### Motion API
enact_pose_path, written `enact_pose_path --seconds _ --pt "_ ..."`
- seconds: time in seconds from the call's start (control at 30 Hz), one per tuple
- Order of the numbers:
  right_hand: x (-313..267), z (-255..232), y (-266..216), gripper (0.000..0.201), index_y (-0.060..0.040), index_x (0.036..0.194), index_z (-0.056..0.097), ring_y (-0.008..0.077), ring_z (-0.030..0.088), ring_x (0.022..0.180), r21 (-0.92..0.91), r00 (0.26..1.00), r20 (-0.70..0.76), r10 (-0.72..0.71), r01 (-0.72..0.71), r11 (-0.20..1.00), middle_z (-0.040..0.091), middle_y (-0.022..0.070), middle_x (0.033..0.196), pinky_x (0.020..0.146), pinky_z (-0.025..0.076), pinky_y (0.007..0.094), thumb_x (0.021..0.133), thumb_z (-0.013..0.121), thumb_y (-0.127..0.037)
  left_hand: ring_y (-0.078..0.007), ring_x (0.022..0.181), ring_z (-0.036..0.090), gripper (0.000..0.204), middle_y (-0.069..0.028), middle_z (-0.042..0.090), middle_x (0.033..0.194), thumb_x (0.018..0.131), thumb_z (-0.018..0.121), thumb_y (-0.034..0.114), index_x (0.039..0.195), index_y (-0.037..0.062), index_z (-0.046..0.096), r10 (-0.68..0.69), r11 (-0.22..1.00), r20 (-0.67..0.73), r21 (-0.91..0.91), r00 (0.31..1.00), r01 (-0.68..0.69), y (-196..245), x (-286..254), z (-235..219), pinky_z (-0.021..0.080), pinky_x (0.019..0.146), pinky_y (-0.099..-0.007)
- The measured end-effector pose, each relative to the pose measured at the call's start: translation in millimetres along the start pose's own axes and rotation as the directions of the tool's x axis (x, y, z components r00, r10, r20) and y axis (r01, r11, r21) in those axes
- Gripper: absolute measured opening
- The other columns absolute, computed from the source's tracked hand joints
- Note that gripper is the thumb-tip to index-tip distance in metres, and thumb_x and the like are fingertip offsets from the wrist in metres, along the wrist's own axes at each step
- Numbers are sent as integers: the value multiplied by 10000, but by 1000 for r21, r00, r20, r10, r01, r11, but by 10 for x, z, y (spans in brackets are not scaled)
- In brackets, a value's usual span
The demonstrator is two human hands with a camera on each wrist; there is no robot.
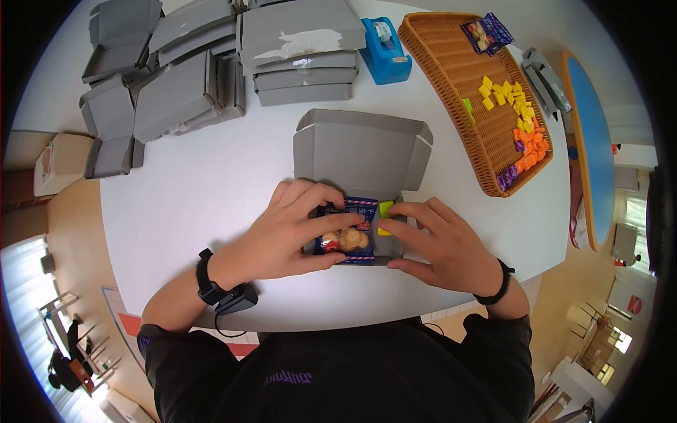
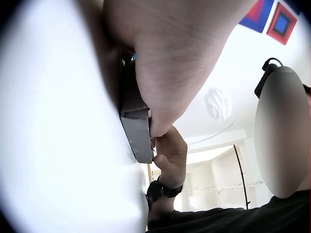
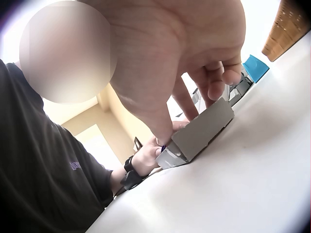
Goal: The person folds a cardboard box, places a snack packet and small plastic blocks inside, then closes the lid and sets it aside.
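A small grey box (image 1: 363, 151) lies with its lid raised, its inside towards the person. A blue snack packet (image 1: 356, 241) fills the left and middle of it, and a yellow-green piece (image 1: 385, 209) is at the right. The left hand (image 1: 285, 229) rests spread fingers on the packet, thumb low on its front part. Fingertips of the right hand (image 1: 451, 247) touch the yellow-green piece, its thumb by the box's front edge. Low side views show the box wall (image 2: 138, 138) under the left hand (image 2: 170, 63) and the box side (image 3: 204, 128) below the right hand (image 3: 160, 58).
Stacked grey boxes (image 1: 303, 42) stand at the back left, beside a blue tape dispenser (image 1: 386, 56). At the back right, a wicker tray (image 1: 441, 63) holds yellow, orange and purple pieces and another blue packet (image 1: 486, 34). A dark device (image 1: 236, 299) is near the left wrist.
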State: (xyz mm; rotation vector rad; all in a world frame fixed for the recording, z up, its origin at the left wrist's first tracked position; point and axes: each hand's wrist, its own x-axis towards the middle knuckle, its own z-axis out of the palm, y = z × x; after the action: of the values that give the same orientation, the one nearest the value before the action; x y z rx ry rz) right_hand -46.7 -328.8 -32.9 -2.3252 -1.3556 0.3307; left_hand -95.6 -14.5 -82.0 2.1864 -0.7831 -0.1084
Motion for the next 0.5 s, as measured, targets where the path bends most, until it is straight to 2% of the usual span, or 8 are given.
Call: enact_pose_path --seconds 0.1,0.3,0.5 --pt "-8 1 3 577 -128 1381 675 299 595 1029 16 1000 15 14 -14 1000 598 97 1399 935 546 402 888 887 -339 -291 1246 540 587 -77 592 1338 819 926 320 1370 176 782 -4 1000 4 0 1000 4 4 -1 -5 376 1083 -430" --pt "22 -22 -1 579 -107 1381 673 301 579 1038 -67 1000 -17 -19 18 998 584 123 1438 937 543 396 911 868 -384 -290 1253 533 579 -75 588 1343 822 924 322 1365 176 785 -5 1000 8 -4 1000 5 11 1 -14 373 1092 -430" --pt "1 0 -3 599 -83 1389 672 294 573 1045 -87 1000 -18 -8 7 996 587 111 1442 957 539 403 914 867 -393 -293 1258 530 576 -75 587 1347 826 923 326 1365 177 784 1 1000 2 5 1000 -1 5 -2 -4 373 1098 -431"
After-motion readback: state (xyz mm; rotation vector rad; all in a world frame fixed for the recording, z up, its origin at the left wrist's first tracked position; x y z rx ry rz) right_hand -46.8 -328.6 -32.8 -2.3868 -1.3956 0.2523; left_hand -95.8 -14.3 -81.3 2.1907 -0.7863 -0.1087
